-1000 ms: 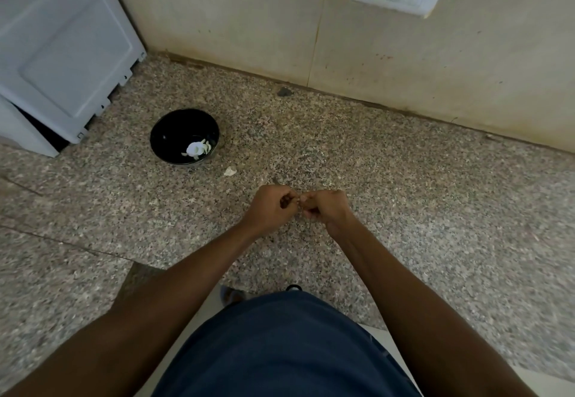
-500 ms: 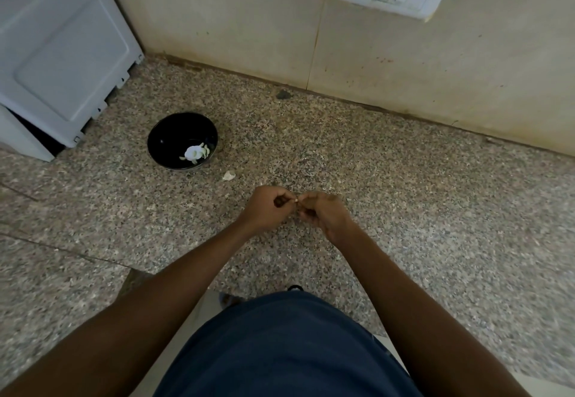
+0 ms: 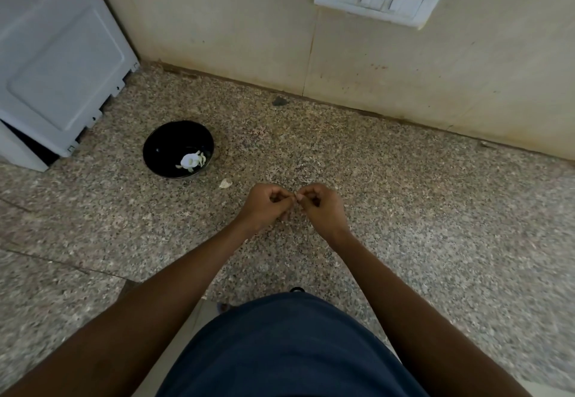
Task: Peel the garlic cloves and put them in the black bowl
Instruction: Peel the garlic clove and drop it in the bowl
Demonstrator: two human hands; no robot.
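Head view: both hands pinch a tiny garlic clove near the black bowl.

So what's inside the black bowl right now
Inside the black bowl lies a small pale cluster of garlic pieces against its right-hand wall; the rest of the floor is bare. Anything beneath the cluster is covered, and individual cloves cannot be counted.

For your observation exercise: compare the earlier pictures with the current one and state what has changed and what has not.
Little changed. The left hand and right hand stay together over the counter, fingers still pinching something small between them; nothing was let go. The black bowl with its garlic and the scrap beside it stayed put.
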